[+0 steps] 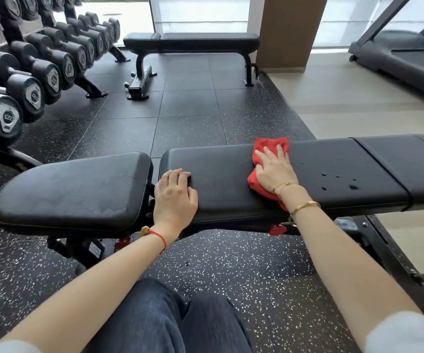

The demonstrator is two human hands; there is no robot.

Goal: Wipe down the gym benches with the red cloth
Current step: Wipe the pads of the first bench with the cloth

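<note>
In front of you the near bench (231, 174) runs across the view, its long pad still only partly wiped, as far as can be judged: droplets (338, 180) sit on it just right of your cloth (269, 149), and the seat pad (73, 189) on the left looks dull and streaky. The far bench (193, 42) by the window stands well apart, with no sign either way of wiping, so most of the job seems left. Your right hand (274, 169) lies flat on the red cloth, fingers straight and slightly spread, pressing it to the pad. Your left hand (175, 197) braces on the pad's left end, fingers curled over the edge
</note>
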